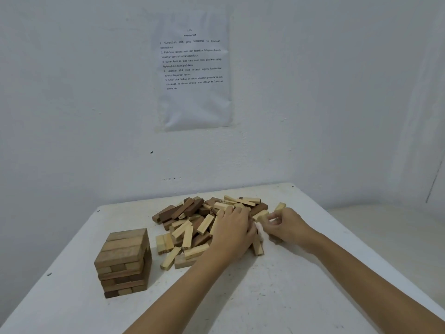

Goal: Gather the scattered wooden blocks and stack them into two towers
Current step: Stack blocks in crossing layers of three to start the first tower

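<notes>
Table (289, 297): tower (124, 261) near left edge, blocks (192, 227) mid-table.

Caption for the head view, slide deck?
Left hand rests on the loose block pile, right hand pinches a light block; one tower stands at left.

One tower (124, 261), one heap of loose blocks (192, 222), one left hand (232, 233), one right hand (286, 225), one sheet (193, 68).

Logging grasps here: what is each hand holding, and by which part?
The right hand pinches a light block by one end. The left hand lies over the pile; a grip cannot be told.
</notes>
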